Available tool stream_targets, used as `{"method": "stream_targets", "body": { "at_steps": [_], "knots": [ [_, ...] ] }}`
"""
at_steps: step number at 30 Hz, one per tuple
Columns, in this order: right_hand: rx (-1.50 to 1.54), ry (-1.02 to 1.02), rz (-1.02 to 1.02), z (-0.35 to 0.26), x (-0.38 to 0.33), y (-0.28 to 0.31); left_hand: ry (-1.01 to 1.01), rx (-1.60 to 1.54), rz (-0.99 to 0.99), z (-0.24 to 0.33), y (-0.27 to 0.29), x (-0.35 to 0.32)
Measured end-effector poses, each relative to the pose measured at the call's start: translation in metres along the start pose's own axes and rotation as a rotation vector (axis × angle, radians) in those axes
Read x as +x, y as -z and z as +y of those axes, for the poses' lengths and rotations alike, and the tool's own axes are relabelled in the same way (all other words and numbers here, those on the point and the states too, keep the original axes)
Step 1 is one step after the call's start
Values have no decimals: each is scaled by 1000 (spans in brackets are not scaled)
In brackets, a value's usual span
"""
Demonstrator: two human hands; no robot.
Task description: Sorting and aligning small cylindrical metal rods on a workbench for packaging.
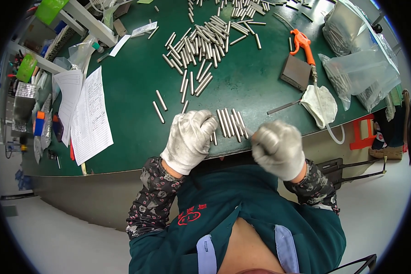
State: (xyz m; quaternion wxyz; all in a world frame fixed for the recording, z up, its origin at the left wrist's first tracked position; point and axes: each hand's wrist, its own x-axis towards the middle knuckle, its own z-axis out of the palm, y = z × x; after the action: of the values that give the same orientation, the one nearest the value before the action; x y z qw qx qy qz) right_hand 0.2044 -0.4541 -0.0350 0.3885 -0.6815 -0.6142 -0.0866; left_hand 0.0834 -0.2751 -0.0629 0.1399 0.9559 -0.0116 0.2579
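Both my hands wear white work gloves at the near edge of the green table. My left hand (pixel 189 139) is closed, its knuckles up and fingers curled under; metal pins poke out beside its fingertips. What it grips, if anything, is hidden. To its right, a row of short, shiny metal pins (pixel 231 124) lies side by side, a few set slightly lower than the others. My right hand (pixel 279 148) is also closed, just right of the row, and is blurred by motion. Whatever its curled fingers hold cannot be made out.
A large heap of pins (pixel 205 41) spreads across the far middle. On the right are an orange air gun (pixel 302 45), a dark block (pixel 297 72), a white cloth (pixel 318 106) and plastic bags of pins (pixel 363 75). Written sheets (pixel 92 116) lie at left.
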Motion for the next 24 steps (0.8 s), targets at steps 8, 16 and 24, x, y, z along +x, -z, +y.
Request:
{"method": "stream_targets", "body": {
  "at_steps": [8,16,24],
  "knots": [
    [-88,-294,-424,14,-1,3,251,-20,-197,21,3,16],
    [-16,-278,-573,23,25,-17,202,-261,-145,11,10,15],
    [-187,-288,-536,2,31,-24,473,167,32,-25,21,-7]
  ]
}}
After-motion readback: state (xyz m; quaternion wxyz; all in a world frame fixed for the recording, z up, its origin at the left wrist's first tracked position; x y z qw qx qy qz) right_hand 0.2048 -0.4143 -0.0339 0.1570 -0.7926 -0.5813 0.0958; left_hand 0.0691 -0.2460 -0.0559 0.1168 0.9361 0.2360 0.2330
